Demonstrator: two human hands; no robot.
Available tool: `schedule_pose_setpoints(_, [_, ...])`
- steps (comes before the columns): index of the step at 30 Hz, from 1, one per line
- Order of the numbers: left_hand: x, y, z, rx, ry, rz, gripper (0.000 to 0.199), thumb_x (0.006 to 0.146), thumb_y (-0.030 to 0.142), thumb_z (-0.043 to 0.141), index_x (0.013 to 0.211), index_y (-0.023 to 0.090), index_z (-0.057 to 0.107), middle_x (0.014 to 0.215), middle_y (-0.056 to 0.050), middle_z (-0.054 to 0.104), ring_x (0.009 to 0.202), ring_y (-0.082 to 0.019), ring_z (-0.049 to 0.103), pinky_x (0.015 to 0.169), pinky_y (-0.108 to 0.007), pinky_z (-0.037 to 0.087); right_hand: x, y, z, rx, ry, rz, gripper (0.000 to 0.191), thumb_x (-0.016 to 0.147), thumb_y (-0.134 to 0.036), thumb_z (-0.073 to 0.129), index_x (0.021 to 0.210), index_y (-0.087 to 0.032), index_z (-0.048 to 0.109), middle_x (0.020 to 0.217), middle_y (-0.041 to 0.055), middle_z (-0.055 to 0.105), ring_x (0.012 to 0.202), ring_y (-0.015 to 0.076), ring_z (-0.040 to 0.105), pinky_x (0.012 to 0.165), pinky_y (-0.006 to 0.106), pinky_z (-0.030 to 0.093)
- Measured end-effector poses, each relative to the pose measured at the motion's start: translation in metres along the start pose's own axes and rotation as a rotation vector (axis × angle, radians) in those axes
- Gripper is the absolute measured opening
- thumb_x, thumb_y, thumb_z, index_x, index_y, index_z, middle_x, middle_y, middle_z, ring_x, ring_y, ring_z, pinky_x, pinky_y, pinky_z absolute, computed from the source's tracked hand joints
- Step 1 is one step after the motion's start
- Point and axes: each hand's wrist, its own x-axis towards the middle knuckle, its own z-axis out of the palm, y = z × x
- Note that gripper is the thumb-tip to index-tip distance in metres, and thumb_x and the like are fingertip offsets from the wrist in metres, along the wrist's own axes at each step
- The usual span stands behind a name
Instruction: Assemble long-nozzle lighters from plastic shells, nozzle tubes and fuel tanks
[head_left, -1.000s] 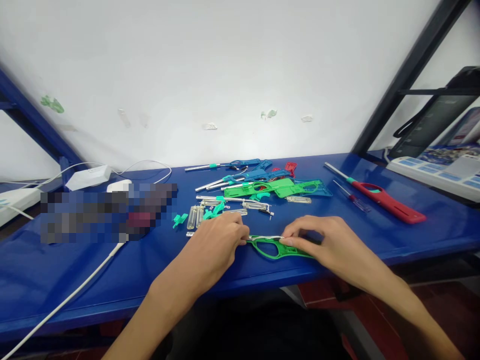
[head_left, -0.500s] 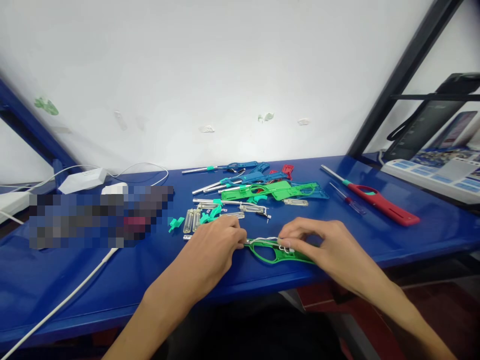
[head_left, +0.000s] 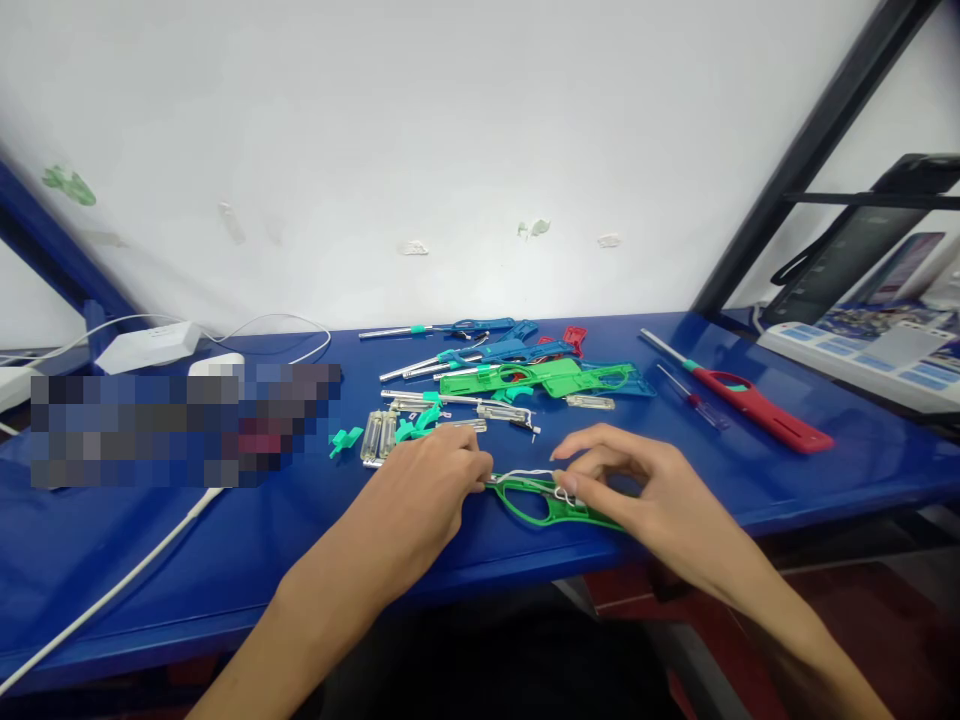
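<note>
Blue tabletop (head_left: 210,570): 2 hands (head_left: 435,478) (head_left: 646,478) at 1 green casing (head_left: 589,515) (open)

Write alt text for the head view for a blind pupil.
A bare left hand pinches the left end of an open green plastic lighter casing; the right hand is at thin white wires. Behind lie blue and green plastic casings; to the right, a red plastic lighter.

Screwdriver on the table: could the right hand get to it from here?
Probably yes: the screwdriver lies beyond the right hand, with nothing visible between them, though that hand is at the white wire.
</note>
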Motion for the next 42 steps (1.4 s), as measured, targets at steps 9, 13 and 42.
schedule_pose_setpoints(9, [0.0, -0.002, 0.003, 0.013, 0.015, 0.019, 0.035, 0.093, -0.005, 0.044, 0.093, 0.019, 0.069, 0.1, -0.003, 0.063, 0.09, -0.02, 0.062, 0.072, -0.033, 0.043, -0.005, 0.004, 0.004, -0.067, -0.027, -0.031, 0.022, 0.096, -0.046, 0.067, 0.097, -0.026, 0.075, 0.081, -0.0007, 0.075, 0.075, 0.0171, 0.067, 0.071, 0.029, 0.051])
schedule_pose_setpoints(13, [-0.001, -0.001, 0.002, 0.02, 0.006, 0.025, 0.035, 0.095, -0.003, 0.044, 0.092, 0.019, 0.07, 0.1, -0.004, 0.062, 0.09, -0.02, 0.061, 0.071, -0.033, 0.042, -0.006, 0.004, 0.006, -0.09, 0.005, -0.062, 0.024, 0.097, -0.048, 0.067, 0.092, -0.026, 0.076, 0.089, 0.0013, 0.076, 0.078, 0.0179, 0.067, 0.074, 0.03, 0.053])
schedule_pose_setpoints(42, [0.0, 0.004, -0.001, 0.042, -0.006, 0.016, 0.036, 0.094, -0.005, 0.044, 0.097, 0.019, 0.071, 0.104, -0.005, 0.063, 0.093, -0.022, 0.062, 0.073, -0.033, 0.046, -0.041, 0.032, 0.004, -0.728, 0.212, -0.68, 0.033, 0.097, -0.009, 0.066, 0.126, -0.024, 0.068, 0.11, -0.0007, 0.082, 0.084, 0.017, 0.068, 0.08, 0.037, 0.053])
